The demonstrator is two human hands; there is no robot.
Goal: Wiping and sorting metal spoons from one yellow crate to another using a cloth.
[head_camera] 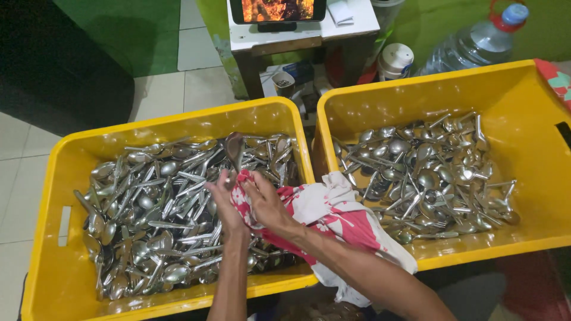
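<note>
Both of my hands are over the left yellow crate, which is full of steel spoons. My left hand and my right hand grip a red and white flowered cloth wrapped around the handle of a spoon whose bowl sticks up above my fingers. The cloth trails over the wall between the crates and down the front. The right yellow crate also holds a heap of spoons.
Behind the crates stand a small white table with a tablet screen, a white jar, a large clear water bottle and a small cup. The floor is white tile, with a dark object at the far left.
</note>
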